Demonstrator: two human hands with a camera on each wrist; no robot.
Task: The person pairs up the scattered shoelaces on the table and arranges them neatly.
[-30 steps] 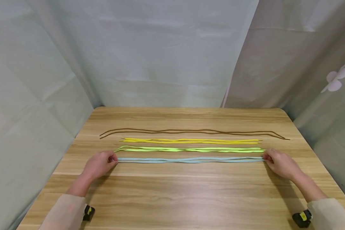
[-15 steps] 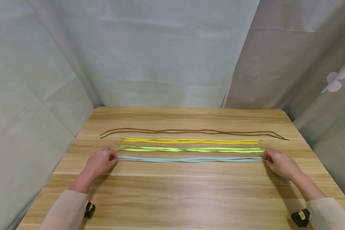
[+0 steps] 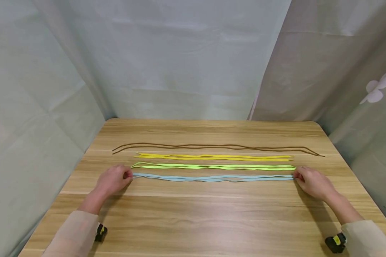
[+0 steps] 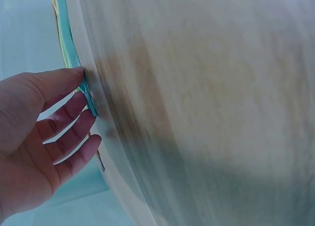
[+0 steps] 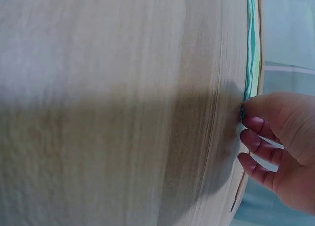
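Note:
A pair of flat light blue shoelaces point(image 3: 175, 179) lies stretched across the wooden table, nearest to me. My left hand point(image 3: 114, 180) pinches their left ends; in the left wrist view a blue tip point(image 4: 92, 105) pokes out below the thumb, and the other fingers are spread loosely. At the opposite side my right hand point(image 3: 315, 182) pinches the right ends between thumb and forefinger, the tips mostly hidden. Just behind run neon green shoelaces point(image 3: 193, 166), their ends close to both hands. Farther back are yellow shoelaces point(image 3: 196, 156) and two thin brown shoelaces point(image 3: 225, 145), roughly parallel.
The wooden table point(image 3: 193, 221) has its far edge against a pale hanging curtain point(image 3: 180, 64). More cloth hangs at the left and right sides. Black wrist straps with yellow marks point(image 3: 337, 242) show under the sleeves.
My left hand has shifted slightly away from me and to the right. The blue shoelaces have slackened, with one strand bowing near the left end. My right hand has barely moved.

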